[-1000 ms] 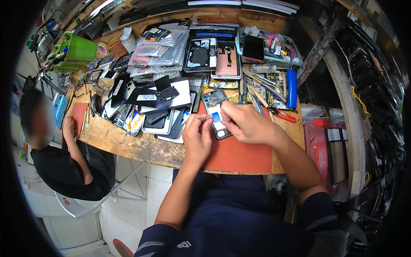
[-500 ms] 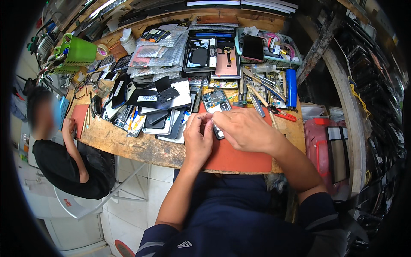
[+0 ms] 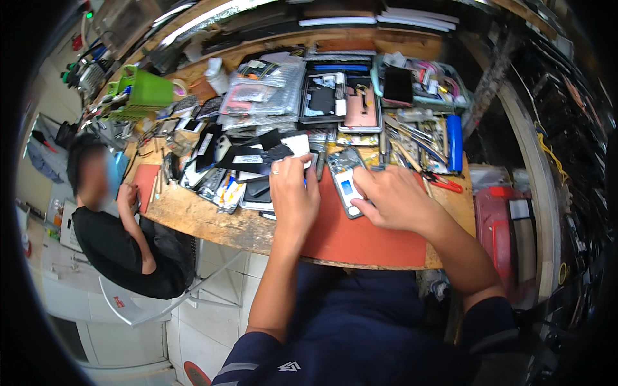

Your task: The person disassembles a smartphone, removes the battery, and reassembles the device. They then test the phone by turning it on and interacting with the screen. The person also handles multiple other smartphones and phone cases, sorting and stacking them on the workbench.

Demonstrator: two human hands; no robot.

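The opened smartphone slants lengthwise away, top leftward, between the right hand — nearer, at its edge — and left hand, both curled, grip unclear.

opened phone | white inner part, blue patch | slanted, lower end on orange mat

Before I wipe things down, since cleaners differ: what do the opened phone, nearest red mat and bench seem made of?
Opened phone: dark frame, metal or plastic, too small to tell. Mat: perhaps rubber, flat matte red. Bench: wood, worn and darkly stained.
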